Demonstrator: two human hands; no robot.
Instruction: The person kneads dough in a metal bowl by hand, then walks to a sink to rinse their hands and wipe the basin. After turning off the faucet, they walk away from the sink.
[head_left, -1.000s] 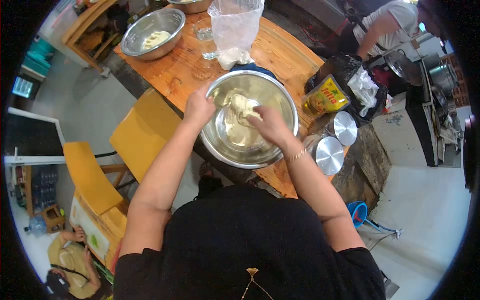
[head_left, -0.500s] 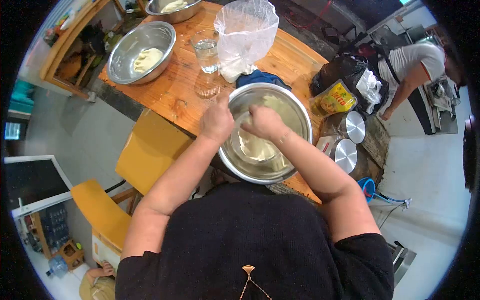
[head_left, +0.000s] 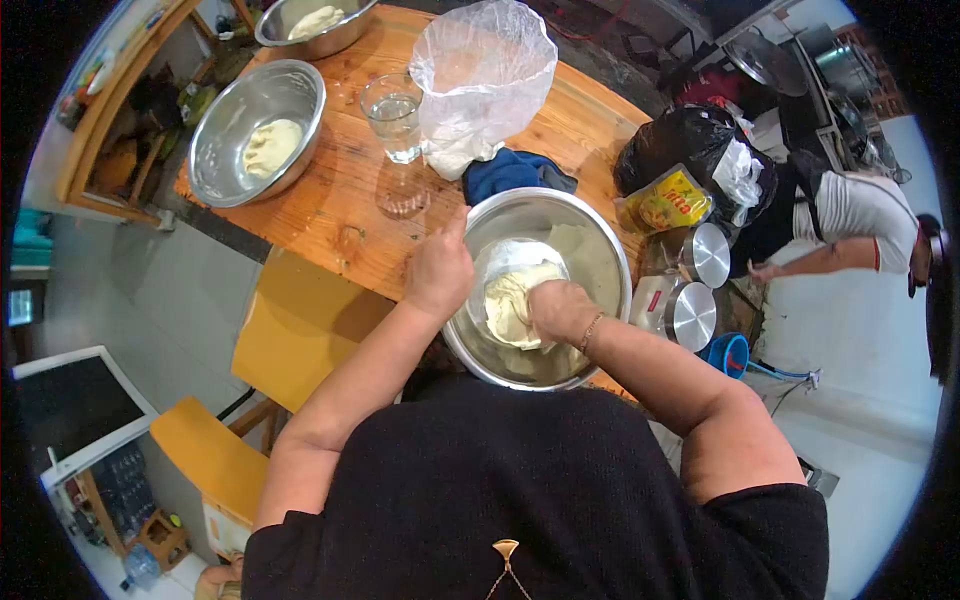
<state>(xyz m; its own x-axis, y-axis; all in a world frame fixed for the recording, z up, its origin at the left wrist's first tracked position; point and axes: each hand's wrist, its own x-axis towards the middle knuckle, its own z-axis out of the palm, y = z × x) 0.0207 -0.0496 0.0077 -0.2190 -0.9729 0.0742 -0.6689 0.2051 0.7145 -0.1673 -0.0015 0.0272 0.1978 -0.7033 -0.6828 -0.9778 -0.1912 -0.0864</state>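
A large steel bowl [head_left: 600,240] stands at the table's near edge, close to my body. My left hand [head_left: 441,268] is closed on its left rim. Inside lies a lump of pale dough [head_left: 508,305], rough on top. My right hand [head_left: 562,314] is down in the bowl, its curled fingers pressed into the right side of the dough; the fingertips are hidden. Just beyond the bowl is a dark blue cloth [head_left: 510,174], with a clear plastic bag [head_left: 484,70] behind it.
A glass of water [head_left: 396,125] stands left of the bag. Two more steel bowls [head_left: 215,130] with dough are at the far left. A yellow packet [head_left: 672,200], black bag [head_left: 672,145] and lidded containers [head_left: 690,316] are to the right. Another person [head_left: 865,225] is at far right.
My right hand has moved down onto the dough, which now shows as a lump. The view has shifted slightly. The other person's arm has changed position.
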